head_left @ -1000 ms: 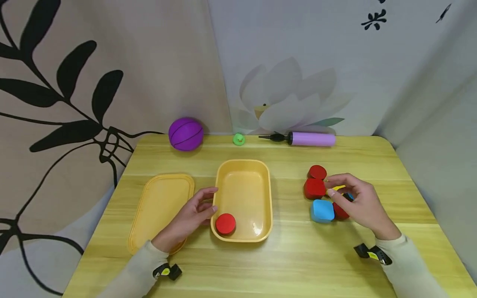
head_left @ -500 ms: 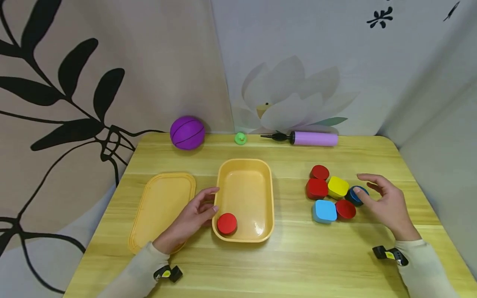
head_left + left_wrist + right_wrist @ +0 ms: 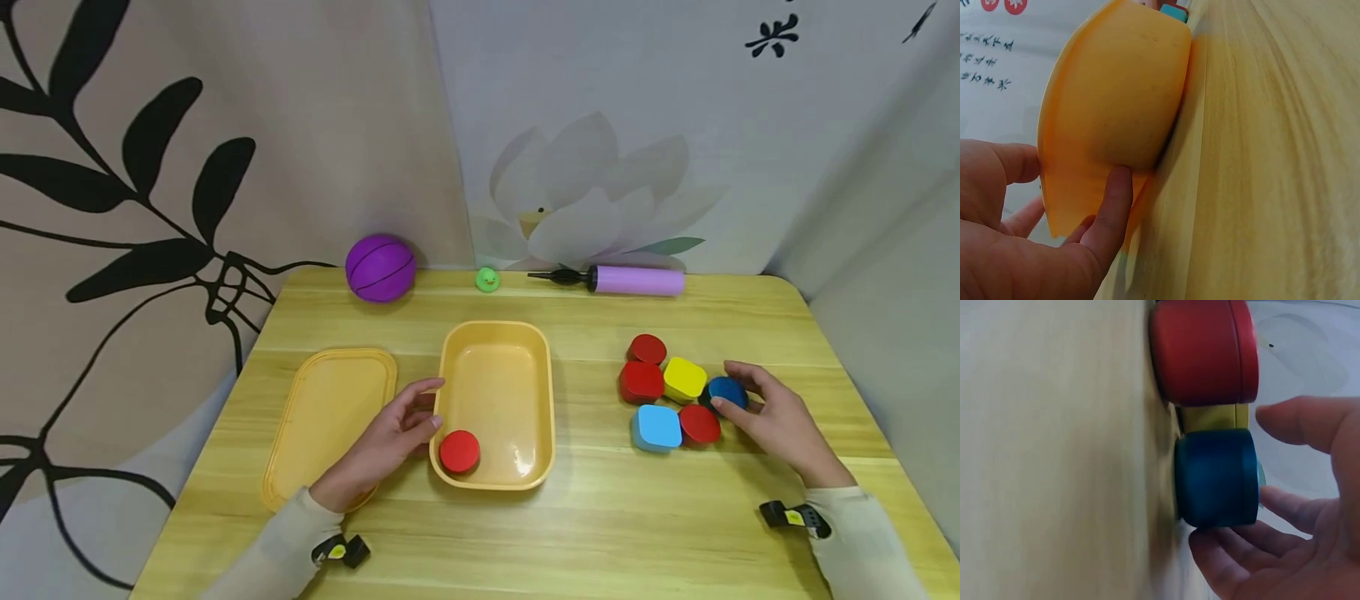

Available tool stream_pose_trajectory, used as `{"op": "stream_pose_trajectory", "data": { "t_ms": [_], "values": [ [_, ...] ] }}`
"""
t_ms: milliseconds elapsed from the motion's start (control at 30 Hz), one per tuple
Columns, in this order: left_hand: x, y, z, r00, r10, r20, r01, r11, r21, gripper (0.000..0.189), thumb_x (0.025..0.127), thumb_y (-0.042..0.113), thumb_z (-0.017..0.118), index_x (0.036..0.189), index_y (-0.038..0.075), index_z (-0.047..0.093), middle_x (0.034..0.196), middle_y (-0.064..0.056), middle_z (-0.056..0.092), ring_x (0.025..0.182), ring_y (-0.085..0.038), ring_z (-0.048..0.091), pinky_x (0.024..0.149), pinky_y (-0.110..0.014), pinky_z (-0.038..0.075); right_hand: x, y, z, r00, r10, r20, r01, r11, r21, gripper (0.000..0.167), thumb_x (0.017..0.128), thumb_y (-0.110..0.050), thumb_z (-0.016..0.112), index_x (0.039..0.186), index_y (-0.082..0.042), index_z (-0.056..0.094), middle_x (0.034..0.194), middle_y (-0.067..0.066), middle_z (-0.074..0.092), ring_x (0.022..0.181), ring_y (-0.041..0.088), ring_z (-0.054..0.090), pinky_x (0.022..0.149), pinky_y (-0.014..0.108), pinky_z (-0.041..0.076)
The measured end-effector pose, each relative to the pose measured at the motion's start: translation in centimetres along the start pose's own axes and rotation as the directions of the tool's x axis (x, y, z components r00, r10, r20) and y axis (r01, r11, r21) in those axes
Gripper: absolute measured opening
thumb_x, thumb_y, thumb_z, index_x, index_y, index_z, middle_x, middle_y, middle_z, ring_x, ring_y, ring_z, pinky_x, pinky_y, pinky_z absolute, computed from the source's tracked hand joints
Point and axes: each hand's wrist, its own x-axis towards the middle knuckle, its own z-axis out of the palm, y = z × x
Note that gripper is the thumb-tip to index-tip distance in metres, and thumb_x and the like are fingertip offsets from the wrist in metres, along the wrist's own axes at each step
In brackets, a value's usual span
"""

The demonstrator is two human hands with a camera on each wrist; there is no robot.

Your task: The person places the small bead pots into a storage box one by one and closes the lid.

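My left hand [image 3: 388, 440] rests beside a yellow rectangular tray [image 3: 491, 485], fingertips touching its left rim and outer wall. A red round tin [image 3: 459, 452] sits in the tray's near left corner. My right hand [image 3: 783, 425] is around a dark blue round tin [image 3: 726, 392]; in the right wrist view some fingers touch the tin's side [image 3: 1217, 478], while the thumb stands a little apart from it. Left of that tin are a yellow squarish tin [image 3: 684, 380], a red round tin [image 3: 699, 425], a light blue square tin [image 3: 657, 428] and two more red tins [image 3: 641, 382].
A flat yellow lid [image 3: 330, 417] lies left of the tray, partly under my left forearm. Along the back edge are a purple ball [image 3: 381, 268], a small green toy [image 3: 487, 279] and a purple hand pump [image 3: 637, 281]. Curtains hang behind the wooden table [image 3: 592, 533].
My right hand has moved right, from over the yellow tin to the dark blue tin, and then closer around it. My left hand stays at the tray's rim.
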Motion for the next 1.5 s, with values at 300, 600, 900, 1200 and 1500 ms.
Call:
{"op": "stream_pose_trajectory", "data": {
  "t_ms": [300,600,900,1200,1500],
  "values": [
    [0.0,-0.2,-0.1,1.000,0.001,0.006,-0.001,1.000,0.021,0.059,0.108,0.029,0.064,0.161,0.029,0.039,0.151,-0.017,0.049,0.126,-0.032,0.059,0.090,-0.039,0.061,-0.3,1.1,-0.1,0.998,0.039,0.046,-0.037,0.998,-0.044,0.076,0.102,-0.038,0.072,0.157,0.004,0.040,0.153,0.037,0.046,0.126,0.060,0.058,0.085,0.031,0.063],
    [0.0,0.2,-0.2,1.000,0.018,0.024,-0.018,1.000,0.014,0.059,0.109,0.028,0.063,0.162,0.028,0.037,0.150,-0.017,0.048,0.126,-0.032,0.057,0.089,-0.038,0.061,-0.6,0.6,-0.8,0.999,0.046,-0.009,-0.046,0.999,-0.020,0.075,0.101,-0.040,0.073,0.156,0.002,0.044,0.147,0.035,0.052,0.124,0.055,0.061,0.076,0.006,0.054],
    [0.0,0.1,-0.3,0.999,0.007,0.035,-0.008,1.000,0.013,0.060,0.109,0.028,0.062,0.163,0.028,0.036,0.155,-0.017,0.045,0.132,-0.036,0.056,0.090,-0.040,0.062,-0.7,-2.0,-2.0,0.990,-0.034,-0.137,0.029,0.999,-0.038,0.069,0.097,-0.033,0.079,0.154,-0.004,0.051,0.145,0.030,0.057,0.118,0.014,0.061,0.080,-0.004,0.044],
    [-0.2,0.3,-0.3,0.999,-0.011,0.052,0.011,1.000,0.008,0.061,0.109,0.029,0.061,0.164,0.027,0.034,0.159,-0.016,0.042,0.134,-0.036,0.055,0.093,-0.042,0.062,0.3,-5.1,-1.4,0.979,-0.148,-0.141,0.150,0.989,-0.001,0.064,0.096,-0.024,0.081,0.152,-0.005,0.055,0.145,0.029,0.059,0.106,-0.021,0.048,0.084,-0.003,0.044],
    [-0.1,0.6,-0.1,0.999,-0.019,0.031,0.018,0.999,0.030,0.061,0.109,0.027,0.062,0.164,0.029,0.034,0.157,-0.015,0.045,0.132,-0.034,0.057,0.091,-0.041,0.061,2.7,-8.4,0.7,0.964,-0.250,-0.093,0.256,0.965,0.058,0.060,0.096,-0.020,0.080,0.150,-0.007,0.057,0.143,0.021,0.062,0.113,-0.001,0.059,0.089,0.001,0.047]
  ]
}}
